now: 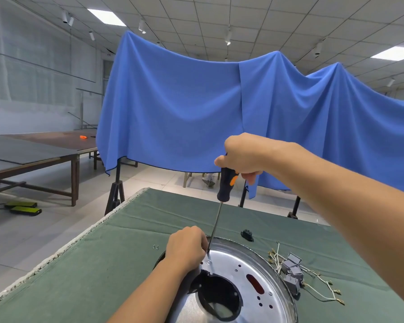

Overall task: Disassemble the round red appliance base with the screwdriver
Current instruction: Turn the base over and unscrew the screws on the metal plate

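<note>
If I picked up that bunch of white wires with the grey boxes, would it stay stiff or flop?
The wire bundle would probably flop: its thin white wires already lie in loose curves on the green cloth. The grey boxes likely dangle, and the small metal ends may snag.

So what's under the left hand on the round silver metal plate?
The left hand covers the plate's rim beside the black-and-orange screwdriver's tip; a screw shows beside the fingers. Whatever lies beneath is hidden.

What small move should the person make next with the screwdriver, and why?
Probably turn the screwdriver to back out the screw. The right hand grips the handle, the left hand steadies the shaft near the tip, and the tip seems seated at the screw on the plate.
</note>
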`<move>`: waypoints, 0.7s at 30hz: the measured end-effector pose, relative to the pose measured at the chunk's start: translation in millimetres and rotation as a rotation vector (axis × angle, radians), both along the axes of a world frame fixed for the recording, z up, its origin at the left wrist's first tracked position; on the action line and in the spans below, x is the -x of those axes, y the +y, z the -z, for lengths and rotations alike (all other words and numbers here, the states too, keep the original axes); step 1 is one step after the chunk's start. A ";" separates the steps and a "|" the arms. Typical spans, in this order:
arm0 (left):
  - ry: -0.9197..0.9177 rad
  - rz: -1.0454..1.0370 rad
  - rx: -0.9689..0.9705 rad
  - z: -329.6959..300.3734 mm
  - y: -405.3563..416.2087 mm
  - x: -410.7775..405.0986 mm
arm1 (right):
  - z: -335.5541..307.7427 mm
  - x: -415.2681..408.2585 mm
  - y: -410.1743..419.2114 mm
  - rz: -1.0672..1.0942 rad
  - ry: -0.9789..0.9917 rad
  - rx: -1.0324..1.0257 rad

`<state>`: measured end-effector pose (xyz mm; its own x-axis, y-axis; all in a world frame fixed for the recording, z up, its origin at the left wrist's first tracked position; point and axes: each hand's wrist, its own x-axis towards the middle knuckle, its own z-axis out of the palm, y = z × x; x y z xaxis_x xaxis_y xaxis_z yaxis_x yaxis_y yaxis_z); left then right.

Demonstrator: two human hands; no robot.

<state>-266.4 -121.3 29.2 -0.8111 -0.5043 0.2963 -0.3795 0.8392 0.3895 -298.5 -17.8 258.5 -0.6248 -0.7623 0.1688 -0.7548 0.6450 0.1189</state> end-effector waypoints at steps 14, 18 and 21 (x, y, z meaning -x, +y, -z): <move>0.000 0.007 0.002 2.3 -1.8 0.1 | 6.5 -2.7 -0.8 0.013 0.052 0.080; -0.002 0.005 0.008 2.5 -2.1 0.6 | 1.6 -4.4 0.7 -0.087 -0.316 0.141; -0.002 0.008 0.011 2.1 -1.4 0.8 | 5.9 -6.8 2.1 0.004 -0.237 0.125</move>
<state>-267.2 -122.7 27.1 -0.8156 -0.4949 0.2998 -0.3739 0.8462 0.3796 -291.6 -15.7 252.6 -0.6614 -0.7419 0.1099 -0.7492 0.6470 -0.1417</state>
